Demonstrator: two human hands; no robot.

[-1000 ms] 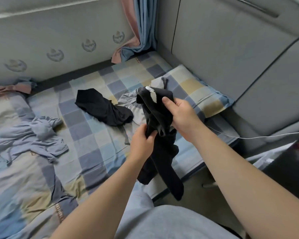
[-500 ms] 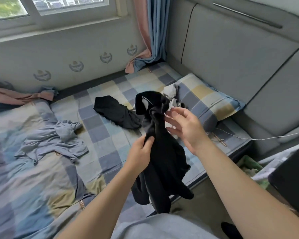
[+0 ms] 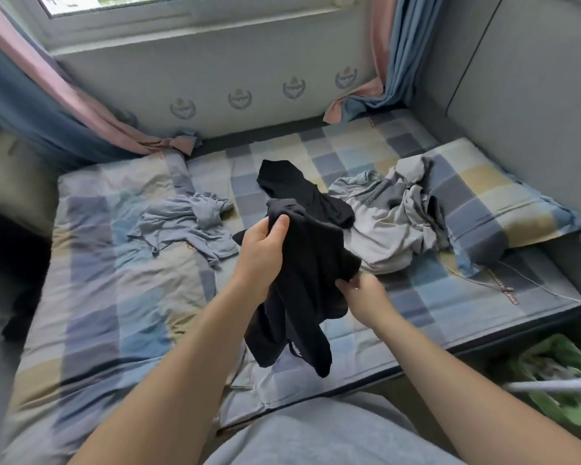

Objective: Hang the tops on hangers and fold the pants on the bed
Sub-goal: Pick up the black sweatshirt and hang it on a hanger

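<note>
A black garment (image 3: 311,273) hangs crumpled in the air above the bed's near edge. My left hand (image 3: 265,250) grips its top, thumb over the cloth. Lower and to the right, my right hand (image 3: 363,293) pinches the garment's right side. Behind it a second black garment (image 3: 292,186) lies on the checked bed (image 3: 108,297). A light grey garment (image 3: 396,223) is heaped to the right, against the pillow. A blue-grey top (image 3: 185,226) lies crumpled to the left.
A checked pillow (image 3: 490,209) lies at the bed's right end by the grey padded headboard (image 3: 534,78). Pink and blue curtains (image 3: 383,62) hang at both sides of the window. A thin white cable (image 3: 544,290) crosses the right corner. A green bag (image 3: 557,374) sits on the floor at right.
The view has swung left toward the window. My right hand has dropped from the garment's top and now pinches its lower right side. My left hand has risen to the top.
</note>
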